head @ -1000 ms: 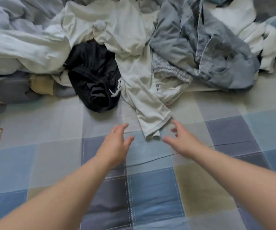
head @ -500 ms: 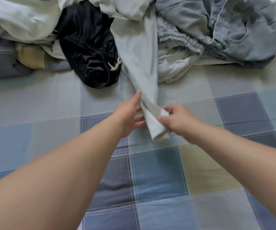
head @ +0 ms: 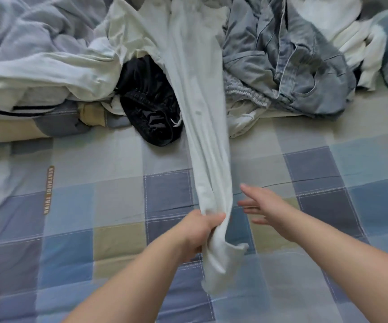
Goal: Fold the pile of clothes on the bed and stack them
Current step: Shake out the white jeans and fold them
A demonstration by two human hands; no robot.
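Near the middle of the bed (head: 90,206), the left hand (head: 197,231) now has its fingers curled tight round the end of the white garment (head: 202,127) and draws it toward the near edge. The two-handed pinch of half a second ago is gone. The right hand (head: 267,207) is off the cloth and hovers just beside it, fingers straight and spread, touching nothing. The garment runs taut from the fist back into the pile (head: 281,54) along the far edge, passing between the black shorts (head: 148,108) and the denim (head: 304,73). By the look of it the first piece is only coming free — no fold is begun, nothing is stacked.
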